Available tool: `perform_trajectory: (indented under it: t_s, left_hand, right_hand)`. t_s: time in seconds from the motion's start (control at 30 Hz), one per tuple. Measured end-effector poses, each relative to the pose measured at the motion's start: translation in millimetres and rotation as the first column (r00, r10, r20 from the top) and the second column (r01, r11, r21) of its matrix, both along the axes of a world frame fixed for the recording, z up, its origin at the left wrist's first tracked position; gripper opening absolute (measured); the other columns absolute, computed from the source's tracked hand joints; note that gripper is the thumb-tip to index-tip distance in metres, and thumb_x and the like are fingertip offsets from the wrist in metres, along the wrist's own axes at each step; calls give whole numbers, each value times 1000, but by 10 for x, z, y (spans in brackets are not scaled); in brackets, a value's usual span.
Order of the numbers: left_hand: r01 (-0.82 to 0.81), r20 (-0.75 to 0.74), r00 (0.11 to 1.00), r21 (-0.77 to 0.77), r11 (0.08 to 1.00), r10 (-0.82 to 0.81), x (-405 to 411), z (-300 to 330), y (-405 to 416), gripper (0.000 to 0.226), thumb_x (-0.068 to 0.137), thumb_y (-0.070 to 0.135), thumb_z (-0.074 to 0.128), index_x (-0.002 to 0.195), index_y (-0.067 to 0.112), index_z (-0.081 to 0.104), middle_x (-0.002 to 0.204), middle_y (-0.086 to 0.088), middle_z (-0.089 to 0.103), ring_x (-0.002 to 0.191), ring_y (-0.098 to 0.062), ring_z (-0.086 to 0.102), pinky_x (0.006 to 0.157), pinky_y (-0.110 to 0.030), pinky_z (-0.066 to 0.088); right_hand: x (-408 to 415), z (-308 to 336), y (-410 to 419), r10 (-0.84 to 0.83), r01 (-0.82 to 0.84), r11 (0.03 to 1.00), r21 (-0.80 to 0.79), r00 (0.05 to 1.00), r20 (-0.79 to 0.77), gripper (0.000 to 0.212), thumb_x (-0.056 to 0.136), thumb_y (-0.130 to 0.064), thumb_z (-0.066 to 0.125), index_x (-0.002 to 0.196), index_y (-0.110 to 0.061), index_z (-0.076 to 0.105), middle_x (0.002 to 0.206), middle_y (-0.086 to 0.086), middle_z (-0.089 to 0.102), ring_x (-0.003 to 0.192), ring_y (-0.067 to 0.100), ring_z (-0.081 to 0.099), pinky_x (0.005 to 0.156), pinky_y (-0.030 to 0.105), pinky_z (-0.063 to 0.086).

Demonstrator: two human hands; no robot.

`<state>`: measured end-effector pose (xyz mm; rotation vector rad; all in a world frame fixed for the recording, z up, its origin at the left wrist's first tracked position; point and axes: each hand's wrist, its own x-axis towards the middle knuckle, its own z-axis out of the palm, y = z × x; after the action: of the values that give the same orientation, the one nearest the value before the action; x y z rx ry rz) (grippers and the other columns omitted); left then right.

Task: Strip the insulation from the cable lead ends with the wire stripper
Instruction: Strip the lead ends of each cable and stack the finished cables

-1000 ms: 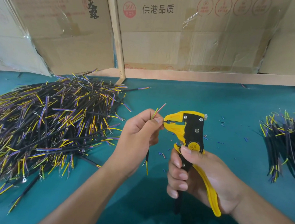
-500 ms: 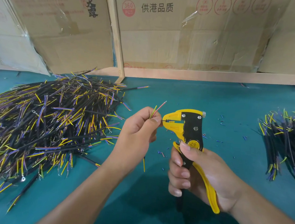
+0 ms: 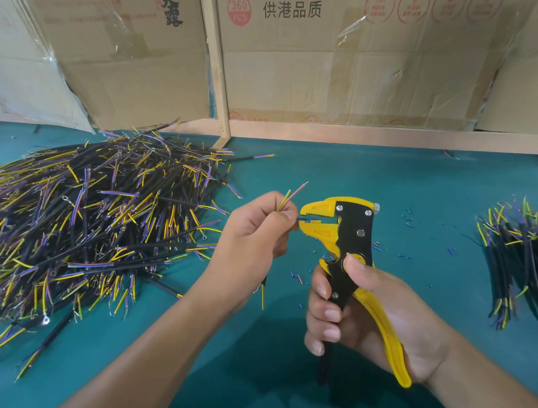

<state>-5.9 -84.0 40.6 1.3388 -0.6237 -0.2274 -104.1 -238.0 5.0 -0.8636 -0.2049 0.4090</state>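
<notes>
Teal tabletop (image 3: pixel 377 180), cardboard boxes (image 3: pixel 338 63) behind, left hand (image 3: pixel 255 235) pinching cable (image 3: pixel 289 196), right hand (image 3: pixel 365 313) gripping wire stripper (image 3: pixel 340 229), blue lead now between its jaws.

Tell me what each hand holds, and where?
Left hand pinches thin black cable near its coloured lead ends; right hand grips yellow-and-black wire stripper by its handles.

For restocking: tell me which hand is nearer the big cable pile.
Left. The left hand sits just beside the big cable pile; the right hand, gripping the wire stripper, lies farther off.
</notes>
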Motion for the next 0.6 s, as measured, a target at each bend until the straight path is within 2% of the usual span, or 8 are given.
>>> perform_trajectory:
  t_s: [0.23, 0.47, 0.6]
  left_hand:
    - [5, 12, 1000, 21, 1000, -6, 5, 6, 4, 34, 89, 14, 46, 60, 30, 53, 53, 13, 42, 52, -11, 22, 50, -23, 21]
    - [12, 21, 1000, 38, 999, -12, 15, -11, 6, 35, 90, 15, 45, 60, 30, 53, 54, 14, 43, 53, -11, 23, 50, -23, 22]
    - [17, 16, 1000, 51, 999, -18, 23, -18, -6, 32, 89, 16, 42, 64, 27, 57, 57, 13, 39, 54, -12, 22, 51, -29, 18]
  right_hand:
    - [5, -4, -14, -3, 3, 999, -36, 1000, 4, 40, 92, -44, 70, 88, -5, 59, 72, 8, 46, 62, 24, 48, 71, 44, 48]
    - [-5, 30, 11, -56, 53, 995, -86, 998, -29, 45, 86, -48, 76, 80, -6, 58, 65, 7, 39, 54, 22, 43, 63, 40, 46]
    - [-8, 47, 13, -75, 71, 993, -89, 996, -40, 47, 84, -48, 78, 79, -6, 56, 65, 7, 38, 53, 22, 41, 61, 40, 45]
